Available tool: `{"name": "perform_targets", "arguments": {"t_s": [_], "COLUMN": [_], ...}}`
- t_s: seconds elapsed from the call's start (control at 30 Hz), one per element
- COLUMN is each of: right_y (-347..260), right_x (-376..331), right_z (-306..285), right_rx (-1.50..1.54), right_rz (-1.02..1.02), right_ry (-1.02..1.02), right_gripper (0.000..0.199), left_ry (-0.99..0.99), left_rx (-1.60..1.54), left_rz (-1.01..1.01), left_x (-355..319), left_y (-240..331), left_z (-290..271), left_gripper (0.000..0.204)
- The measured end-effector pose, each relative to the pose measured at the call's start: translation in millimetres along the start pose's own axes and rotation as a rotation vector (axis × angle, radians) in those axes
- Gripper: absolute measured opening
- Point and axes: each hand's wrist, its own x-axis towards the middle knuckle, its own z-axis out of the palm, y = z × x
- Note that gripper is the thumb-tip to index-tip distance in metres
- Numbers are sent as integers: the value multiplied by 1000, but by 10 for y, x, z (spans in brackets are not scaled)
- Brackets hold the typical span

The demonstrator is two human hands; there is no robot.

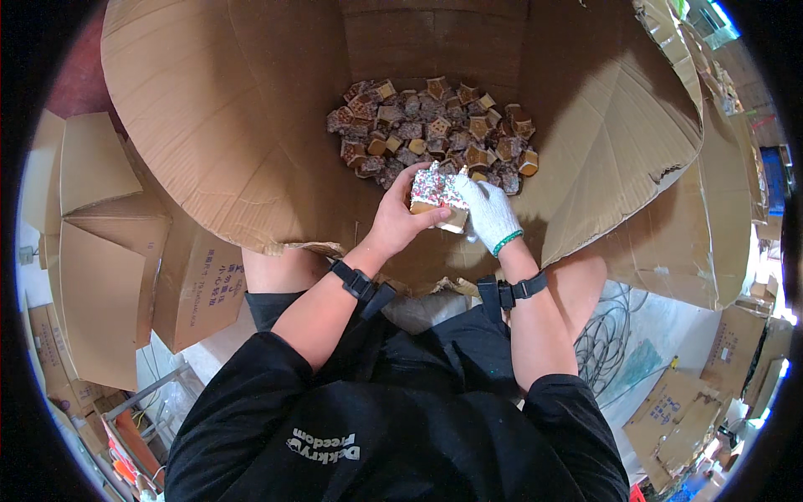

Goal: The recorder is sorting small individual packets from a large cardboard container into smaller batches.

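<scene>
A small house ornament [438,186], like a gingerbread house, is held up over the near part of a large cardboard box. Its roof is covered in white with red and green specks, and its walls are tan. My bare left hand [393,216] grips it from the left, thumb along the lower front. On the other side, my right hand [494,214], in a white knit glove with a green cuff, closes on its right edge; some of those fingers are hidden. Beyond my hands lies a heap of similar little brown houses [437,129], many with whitish roofs, at the bottom of the box.
The large cardboard box [606,138] opens toward me, its torn rim curving around both sides. Folded cartons [109,268] stand at the left. Coiled cable [609,339] lies on the floor at right, near a flattened carton [677,418]. A metal frame [155,402] is at lower left.
</scene>
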Motion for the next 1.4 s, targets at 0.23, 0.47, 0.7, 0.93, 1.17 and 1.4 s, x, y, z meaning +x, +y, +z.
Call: {"name": "perform_targets", "arguments": {"t_s": [0.23,0.47,0.7,0.93,1.17,1.4], "right_y": [-13,-51,-215,116,145,366], "right_x": [23,-2,48,174,181,126], "right_z": [4,-91,-127,-33,111,615], "right_rx": [-35,-110,-371,-450,-195,-139], "right_rz": [28,75,-141,-173,-161,6], "right_ry": [47,-32,353,67,419,526], "right_gripper": [58,61,59,55,45,53], "left_ry": [55,31,-58,-306,-77,441], "left_rx": [-131,-148,20,93,-131,199], "left_rz": [4,-131,-56,-157,-100,-56], "left_x": [13,22,81,71,70,-87], "left_y": [-67,-132,-134,-182,-191,-466], "left_z": [27,63,81,67,121,224], "left_gripper": [70,68,73,78,40,42]}}
